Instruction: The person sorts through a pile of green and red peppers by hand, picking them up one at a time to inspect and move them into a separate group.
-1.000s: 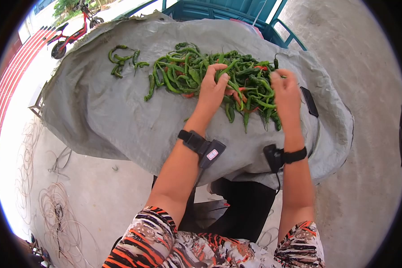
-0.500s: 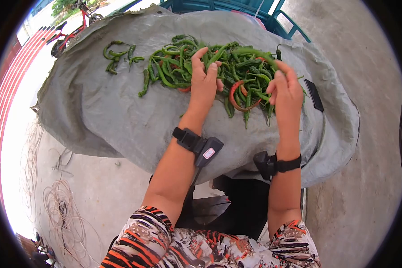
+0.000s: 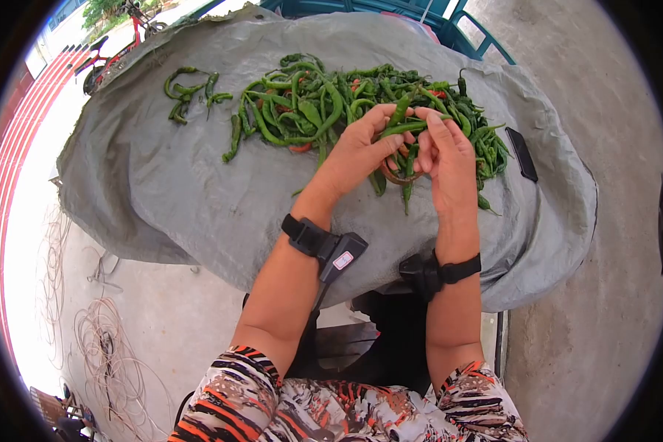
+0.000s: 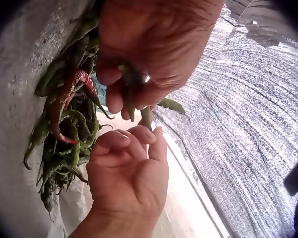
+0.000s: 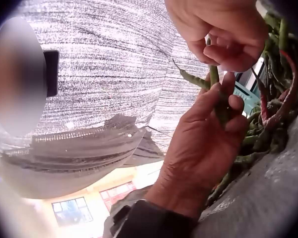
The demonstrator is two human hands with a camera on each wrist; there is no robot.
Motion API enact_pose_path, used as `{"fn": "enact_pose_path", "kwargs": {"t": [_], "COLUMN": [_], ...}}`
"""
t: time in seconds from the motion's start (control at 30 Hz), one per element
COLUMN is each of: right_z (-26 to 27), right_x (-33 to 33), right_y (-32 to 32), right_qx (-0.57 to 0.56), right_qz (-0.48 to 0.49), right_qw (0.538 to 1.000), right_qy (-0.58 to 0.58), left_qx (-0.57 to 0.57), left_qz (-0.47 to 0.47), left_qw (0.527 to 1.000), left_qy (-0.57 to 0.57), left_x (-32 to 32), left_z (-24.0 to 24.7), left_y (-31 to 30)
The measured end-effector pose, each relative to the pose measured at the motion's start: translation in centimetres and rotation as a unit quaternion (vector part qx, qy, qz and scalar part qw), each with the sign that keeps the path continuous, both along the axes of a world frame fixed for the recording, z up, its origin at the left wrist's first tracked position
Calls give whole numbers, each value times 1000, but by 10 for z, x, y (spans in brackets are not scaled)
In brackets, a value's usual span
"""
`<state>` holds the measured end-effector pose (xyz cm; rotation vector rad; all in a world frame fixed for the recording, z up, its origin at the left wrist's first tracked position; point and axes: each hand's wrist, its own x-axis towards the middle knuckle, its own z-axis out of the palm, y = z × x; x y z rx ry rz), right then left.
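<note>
My left hand (image 3: 361, 151) grips a few green chili peppers (image 3: 405, 128) above the front of a heap. One pepper (image 5: 193, 79) sticks out sideways past the fingers in the right wrist view. Close against it, my right hand (image 3: 447, 155) pinches the end of a green pepper (image 4: 146, 116) that runs up into the left hand. Behind and beneath both hands spreads the heap of green chili peppers (image 3: 302, 110), with some red among them. A curled red pepper (image 4: 59, 109) hangs at the heap's near side, largely covered by the hands in the head view.
A small separate group of green peppers (image 3: 180, 92) lies on the left of the grey tarp (image 3: 177, 184). To the heap's right is a black phone (image 3: 521, 155). Past the tarp's far edge stands a teal metal frame (image 3: 331, 7). Coiled wire (image 3: 110, 346) lies on the floor.
My right hand has come leftward from the heap's right side, and the left hand has turned toward it. Both now meet at the held peppers, before the curled red one.
</note>
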<state>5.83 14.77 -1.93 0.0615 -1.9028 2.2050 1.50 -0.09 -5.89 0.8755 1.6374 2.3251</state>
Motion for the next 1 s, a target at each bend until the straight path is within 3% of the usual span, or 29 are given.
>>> {"fn": "enact_pose_path", "kwargs": {"t": [0.13,0.23,0.37,0.4,0.5,0.67,0.73,0.83,0.93,1.0], "right_z": [-5,1,17,14,-1,-1,-6,-2,4,0], "right_x": [2,9,5,0,-7,4,4,4,2,-1], "right_y": [-4,8,24,29,32,16,17,22,19,21], "right_qx": [-78,-134,-193,-229,-150,-5,1,-26,-42,-19], "right_qz": [-11,17,-27,-27,-85,55,3,-88,-202,-242], "right_qw": [997,987,969,967,983,998,1000,991,969,962], "right_qy": [23,87,153,109,-64,-23,24,97,137,124], "left_qx": [46,48,-5,-11,-25,-116,-115,-89,-336,-394], "left_qz": [-36,75,114,120,132,129,126,228,309,306], "left_qw": [997,994,992,991,991,973,975,967,879,850], "left_qy": [-55,-65,-50,-52,-1,150,146,73,135,169], "left_x": [1,-4,-7,-7,-4,-11,-5,-4,3,3], "left_z": [3,-8,-10,-11,-13,-30,-24,-16,-7,-14], "left_y": [-5,1,-1,0,6,15,15,13,6,9]}}
